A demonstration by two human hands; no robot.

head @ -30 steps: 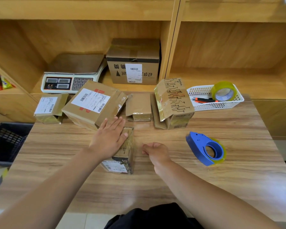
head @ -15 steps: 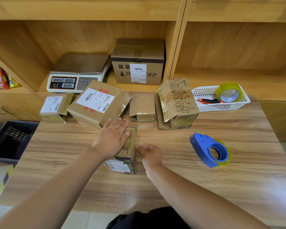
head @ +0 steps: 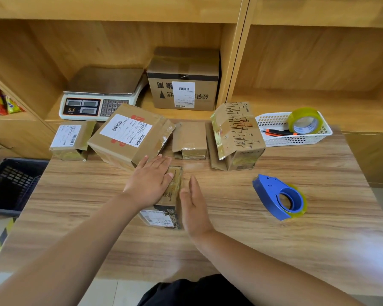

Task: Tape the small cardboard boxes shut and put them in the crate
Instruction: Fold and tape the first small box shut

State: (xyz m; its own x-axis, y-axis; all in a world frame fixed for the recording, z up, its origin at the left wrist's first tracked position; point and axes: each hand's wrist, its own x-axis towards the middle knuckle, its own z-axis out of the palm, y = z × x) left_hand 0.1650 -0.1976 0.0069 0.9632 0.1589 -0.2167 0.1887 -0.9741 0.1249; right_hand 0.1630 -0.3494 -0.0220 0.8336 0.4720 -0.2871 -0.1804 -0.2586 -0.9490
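- Head camera, looking down at a wooden table (head: 274,250): the step in hand seems to be smoothing tape onto one small box (head: 164,217); glossy tape shows on its top.
- The left hand (head: 149,181) lies flat on the box's top, fingers straight and together, pressing down and grasping nothing.
- The right hand (head: 194,206) stands on edge along the box's right side, fingers straight and uncurled, apparently touching it and holding nothing.
- A larger labelled box (head: 128,133) sits just beyond the left fingertips.
- A blue tape dispenser (head: 279,197) lies well to the right of the right hand, untouched.
- A dark crate (head: 11,184) sits far left of the left hand, below the table edge.
- Next, probably: if the seal holds, both hands must close round the box and carry it leftward to the crate.
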